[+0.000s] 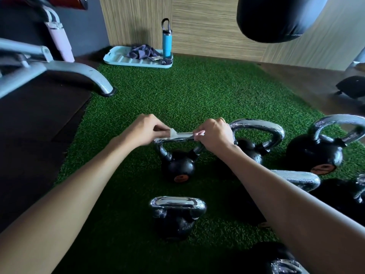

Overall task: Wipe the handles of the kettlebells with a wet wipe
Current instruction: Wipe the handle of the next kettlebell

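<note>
Several black kettlebells with chrome handles stand on green artificial turf (pixel 177 95). A small kettlebell (pixel 177 167) sits in the middle. Above its handle, my left hand (pixel 146 129) and my right hand (pixel 215 135) each pinch one end of a thin white wet wipe packet (pixel 181 134), held stretched between them. Another small kettlebell (pixel 175 216) stands nearer to me. A larger kettlebell (pixel 256 143) is behind my right hand, and another kettlebell (pixel 316 153) is at the right. More kettlebells are partly hidden under my right forearm.
A light blue tray (pixel 126 60) with a dark cloth and a blue water bottle (pixel 166 39) sits by the wooden wall at the back. A grey bench frame (pixel 79 74) stands at the left. A black punching bag (pixel 276 18) hangs at the top right.
</note>
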A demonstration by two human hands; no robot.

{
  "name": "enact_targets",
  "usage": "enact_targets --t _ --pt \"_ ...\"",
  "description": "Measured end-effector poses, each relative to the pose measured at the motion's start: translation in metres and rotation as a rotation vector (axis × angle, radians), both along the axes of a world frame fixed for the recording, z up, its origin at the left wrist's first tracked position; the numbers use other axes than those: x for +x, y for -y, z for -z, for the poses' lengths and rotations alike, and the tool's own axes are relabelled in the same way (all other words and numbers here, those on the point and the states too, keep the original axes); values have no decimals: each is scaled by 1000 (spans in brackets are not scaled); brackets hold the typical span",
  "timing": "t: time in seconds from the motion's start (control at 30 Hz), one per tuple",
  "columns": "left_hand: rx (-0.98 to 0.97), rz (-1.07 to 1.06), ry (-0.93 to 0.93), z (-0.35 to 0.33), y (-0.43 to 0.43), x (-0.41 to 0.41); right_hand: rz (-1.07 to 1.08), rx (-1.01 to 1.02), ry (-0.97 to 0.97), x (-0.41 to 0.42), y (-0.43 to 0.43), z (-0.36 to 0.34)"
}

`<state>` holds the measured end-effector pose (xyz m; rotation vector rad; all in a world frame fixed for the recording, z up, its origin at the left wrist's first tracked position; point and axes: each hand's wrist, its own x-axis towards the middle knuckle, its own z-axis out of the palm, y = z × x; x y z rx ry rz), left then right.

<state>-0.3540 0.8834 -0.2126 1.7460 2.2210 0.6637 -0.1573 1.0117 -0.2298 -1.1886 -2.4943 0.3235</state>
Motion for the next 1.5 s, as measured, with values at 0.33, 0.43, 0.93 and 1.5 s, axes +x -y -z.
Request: enact_targets --t 0.33,0.43,0.93,1.5 --pt "182 -192 400 47 46 -9 -45 25 5 3 -3 2" --pt "213 -285 796 83 53 -4 -58 -19 -49 6 -4 3" --pt "353 -656 1095 135 30 39 -92 -122 27 6 -11 -11" --pt "292 -673 1017 106 -25 26 -70 -292 222 11 10 -8"
